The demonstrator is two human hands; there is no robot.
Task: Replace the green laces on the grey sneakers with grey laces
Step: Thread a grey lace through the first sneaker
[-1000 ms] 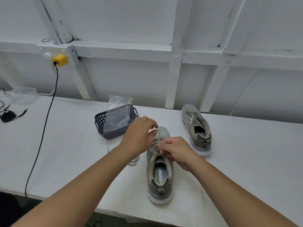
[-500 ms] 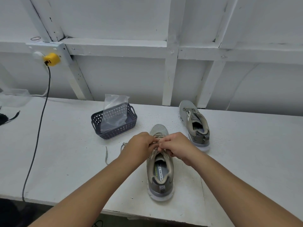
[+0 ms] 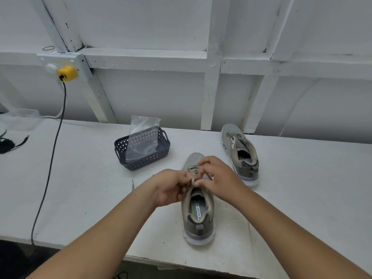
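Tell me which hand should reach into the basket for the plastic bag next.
Probably the left. The left hand works the lace on the near sneaker on the same side as the basket holding the plastic bag; the right hand would have to cross over the shoe.

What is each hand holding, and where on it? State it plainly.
Both the left hand and right hand pinch the grey lace over the near sneaker, around its upper eyelets. Exact grip points are hidden by fingers.

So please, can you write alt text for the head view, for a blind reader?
Both hands, left and right, pinch a lace over the near sneaker on a white bench. A second sneaker and a basket holding a plastic bag stand behind.
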